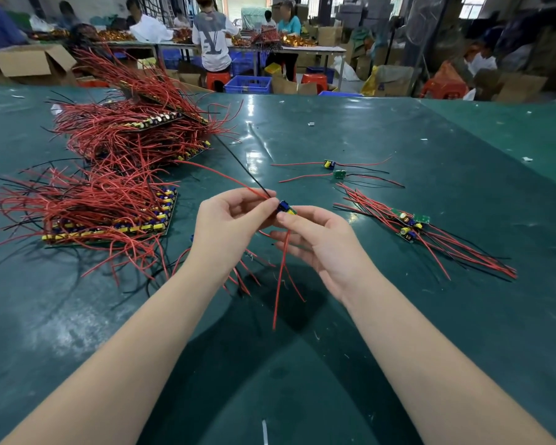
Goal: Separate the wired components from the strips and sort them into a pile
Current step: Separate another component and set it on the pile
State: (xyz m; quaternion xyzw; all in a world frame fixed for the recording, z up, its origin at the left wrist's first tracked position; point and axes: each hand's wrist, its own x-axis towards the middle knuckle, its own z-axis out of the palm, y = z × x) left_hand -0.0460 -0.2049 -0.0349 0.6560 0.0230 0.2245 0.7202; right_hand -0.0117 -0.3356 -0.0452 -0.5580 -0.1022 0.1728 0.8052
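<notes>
Holding one wired component (286, 209) above the green table (398, 348), the left hand (228, 226) pinches its wires while the right hand (315, 239) grips the little board; best keep the leads taut and untangled before laying it aside. Beyond, right: a pile (408, 226) of roughly four pieces, then two loose components (334, 170); left: two heaps of strips (116, 216)

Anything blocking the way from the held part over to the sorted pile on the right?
Nothing visible. Both hands, left hand and right hand, hold the wired part above the table; the green mat between it and the sorted pile is bare. Two loose parts lie farther back.
</notes>
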